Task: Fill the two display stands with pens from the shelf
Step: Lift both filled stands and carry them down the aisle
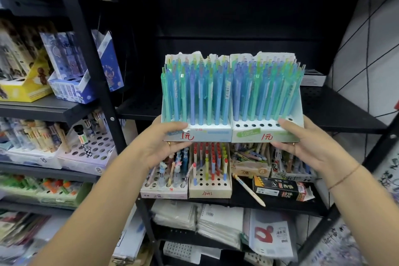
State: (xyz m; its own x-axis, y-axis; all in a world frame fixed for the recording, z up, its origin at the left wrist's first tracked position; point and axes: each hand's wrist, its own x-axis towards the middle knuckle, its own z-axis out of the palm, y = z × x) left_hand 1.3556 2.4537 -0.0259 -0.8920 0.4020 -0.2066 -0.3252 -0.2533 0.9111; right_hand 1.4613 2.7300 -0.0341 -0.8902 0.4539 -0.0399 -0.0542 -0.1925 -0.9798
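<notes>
Black perforated shelf (336, 106): dark bay above open left to right, clear back to far panel. Small white box (313, 77) occupies far right corner. Left display stand (197, 134) and right display stand (265, 135), touching and packed with pens, block near edge at centre. Black upright post (95, 67) walls off left. Lower shelf (237, 197) crowded: red-capped pen tray (210, 192), black carton (282, 188), loose pen (250, 191) lying between.

Two hands, left hand (159, 147) and right hand (308, 147); two stands, left stand (207, 135) and right stand (248, 134); one black box (280, 188); one loose pen (249, 190).
</notes>
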